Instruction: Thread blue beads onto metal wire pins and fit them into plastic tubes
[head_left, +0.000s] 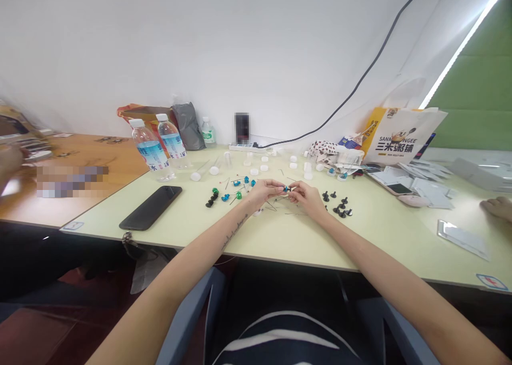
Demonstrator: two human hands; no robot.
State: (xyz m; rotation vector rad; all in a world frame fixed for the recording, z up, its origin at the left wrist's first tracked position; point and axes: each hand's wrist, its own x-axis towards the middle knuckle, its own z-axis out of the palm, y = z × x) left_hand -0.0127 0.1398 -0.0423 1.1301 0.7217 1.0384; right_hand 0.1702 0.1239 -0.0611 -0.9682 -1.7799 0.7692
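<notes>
Pale table (296,242), blue piece (286,189) between both hands (264,192) (305,196)

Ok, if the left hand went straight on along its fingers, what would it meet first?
The small blue piece already at the left hand's fingertips, then apparently the right hand just beyond; exact depth is unclear.

My small blue piece (286,189), my pale yellow-green flat tabletop (288,242)
My navy fabric top (286,349) bears curved white stripes; the round stemmed pieces (343,213) are black.
</notes>
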